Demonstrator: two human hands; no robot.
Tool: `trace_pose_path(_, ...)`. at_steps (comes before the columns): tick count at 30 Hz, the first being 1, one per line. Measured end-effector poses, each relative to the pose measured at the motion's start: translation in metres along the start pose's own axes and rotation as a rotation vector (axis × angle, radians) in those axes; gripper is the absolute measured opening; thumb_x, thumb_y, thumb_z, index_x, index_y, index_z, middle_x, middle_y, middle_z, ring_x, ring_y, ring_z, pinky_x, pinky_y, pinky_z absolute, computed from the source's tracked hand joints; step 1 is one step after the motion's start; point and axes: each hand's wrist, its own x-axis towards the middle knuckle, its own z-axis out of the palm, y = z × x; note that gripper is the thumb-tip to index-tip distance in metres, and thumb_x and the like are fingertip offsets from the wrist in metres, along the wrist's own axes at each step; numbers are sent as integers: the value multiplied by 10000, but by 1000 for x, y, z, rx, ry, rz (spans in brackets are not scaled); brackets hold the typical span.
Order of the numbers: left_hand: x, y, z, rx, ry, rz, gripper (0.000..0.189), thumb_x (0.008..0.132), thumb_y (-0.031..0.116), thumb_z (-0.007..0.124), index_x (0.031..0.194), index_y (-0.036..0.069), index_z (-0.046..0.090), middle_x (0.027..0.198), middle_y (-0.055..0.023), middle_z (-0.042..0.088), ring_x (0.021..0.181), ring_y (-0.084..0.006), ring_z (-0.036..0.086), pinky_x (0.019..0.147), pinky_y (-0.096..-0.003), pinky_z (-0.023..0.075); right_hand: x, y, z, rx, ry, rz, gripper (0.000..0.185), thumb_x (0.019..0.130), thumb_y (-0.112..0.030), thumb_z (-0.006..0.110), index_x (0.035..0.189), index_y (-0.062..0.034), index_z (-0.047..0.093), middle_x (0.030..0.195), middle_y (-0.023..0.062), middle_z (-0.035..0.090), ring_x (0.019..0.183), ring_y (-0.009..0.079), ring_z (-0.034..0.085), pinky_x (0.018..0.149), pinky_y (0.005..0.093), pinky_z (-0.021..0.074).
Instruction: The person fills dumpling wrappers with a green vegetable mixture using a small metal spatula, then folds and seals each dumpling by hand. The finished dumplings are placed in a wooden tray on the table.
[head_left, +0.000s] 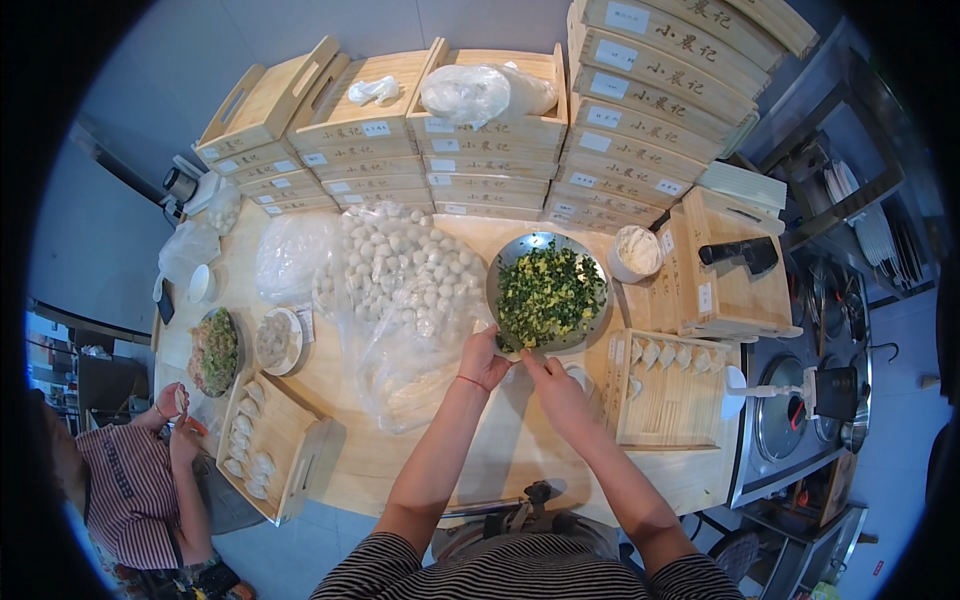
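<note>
Both my hands meet at the near rim of a metal bowl (551, 296) filled with chopped greens and yellow bits. My left hand (485, 361) has its fingers curled around something small and pale, perhaps a dumpling wrapper, most of it hidden. My right hand (556, 390) reaches to the same spot with its fingers pointing at the bowl's edge; whether it grips a tool cannot be told. Left of the bowl lies a clear plastic bag of white dough balls (412, 277). On the right, a wooden tray (664, 405) holds a row of folded dumplings (667, 355).
Stacked wooden trays (487, 184) line the back. A tub of white paste (636, 253) stands right of the bowl, near a cleaver (739, 253) on a wooden box. At the left, a co-worker (135, 480) sits by another dumpling tray (289, 450). A stove (787, 450) is at the right.
</note>
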Motion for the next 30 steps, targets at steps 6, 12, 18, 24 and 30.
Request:
trace_pose_path(6,4,-6,-7,-60,10,-6,493,1091,237,222,1414,-115,344,1417,-263,476,1299,-379,491,1130,-520,394,-2,4,10,147,213,-27,451,935,-46,554,1376,-142,563,938,177,581,794,398,639,699,464,536)
trace_pose_path(12,14,-19,-20,-23,-14,39,518,1091,266,210,1398,-116,377,1390,-251,509,1270,-362,513,1113,-493,399,-5,-9,21,253,185,97,417,958,-39,541,1361,-139,576,989,210,611,859,419,636,733,474,522)
trace_pose_path(18,21,-24,-26,-39,-18,54,509,1091,266,220,1393,-104,395,1376,-236,528,1251,-339,533,1098,-479,413,-14,-5,8,319,281,109,422,947,-23,533,1358,-111,571,999,239,621,892,441,633,766,485,521)
trace_pose_path(24,17,-23,-25,-37,5,60,497,1089,261,233,1391,-94,405,1355,-223,549,1233,-337,549,1092,-477,423,-5,10,0,167,257,158,436,930,-2,520,1359,-74,554,1063,254,624,956,441,639,789,483,530)
trace_pose_path(30,17,-22,-24,-48,-6,46,497,1089,265,231,1395,-83,411,1355,-220,553,1219,-336,559,1085,-479,430,9,3,1,215,268,61,430,922,-30,518,1340,-108,577,1092,225,624,971,423,644,795,480,530)
